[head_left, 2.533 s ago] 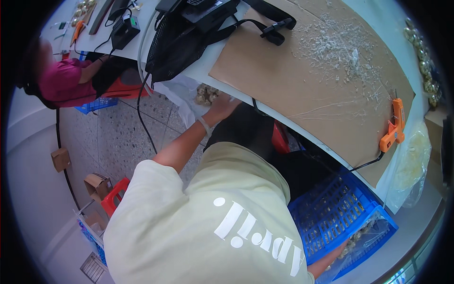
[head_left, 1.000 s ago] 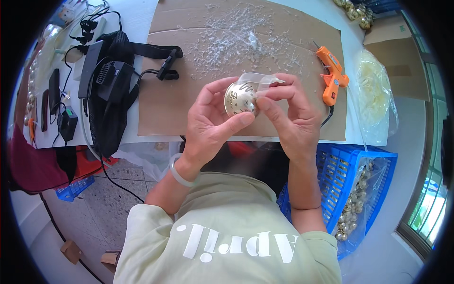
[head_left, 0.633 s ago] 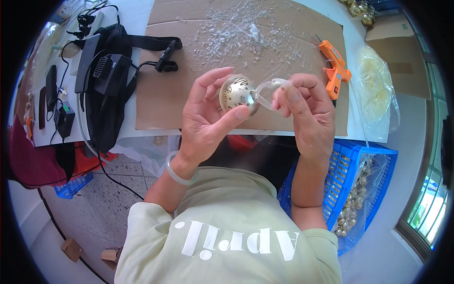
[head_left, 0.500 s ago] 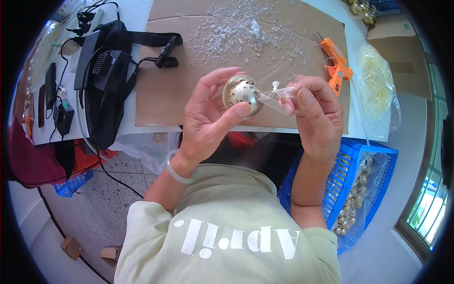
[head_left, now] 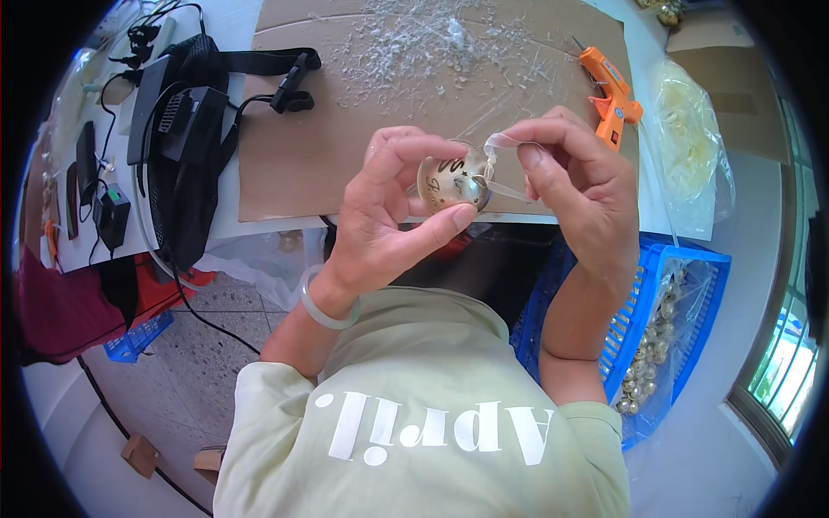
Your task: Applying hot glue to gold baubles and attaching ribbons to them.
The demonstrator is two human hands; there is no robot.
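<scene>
A shiny pale-gold ornament ball (head_left: pixel 445 183) with dark lettering and small stars sits in my left hand (head_left: pixel 367 203), fingers over its top and thumb below. Its capped end points right. From that end comes a sheer white ribbon (head_left: pixel 494 145) with a small knot. My right hand (head_left: pixel 587 186) pinches the ribbon between thumb and forefinger, close beside the ball; the other fingers are curled. Both hands are raised over the front edge of a brown cardboard sheet (head_left: pixel 289 164).
An orange glue gun (head_left: pixel 611 102) lies on the cardboard's right side. Whitish glue scraps (head_left: pixel 440 43) are scattered at the back. Left is a black mesh bag (head_left: pixel 192 173) with straps; right, a clear plastic bag (head_left: pixel 691 147). A blue crate (head_left: pixel 639 332) below holds bagged gold balls (head_left: pixel 639 375).
The ball has turned, bringing its lettering more into view. My right hand has shifted slightly right, and the ribbon now loops up from the ball's end to my fingers.
</scene>
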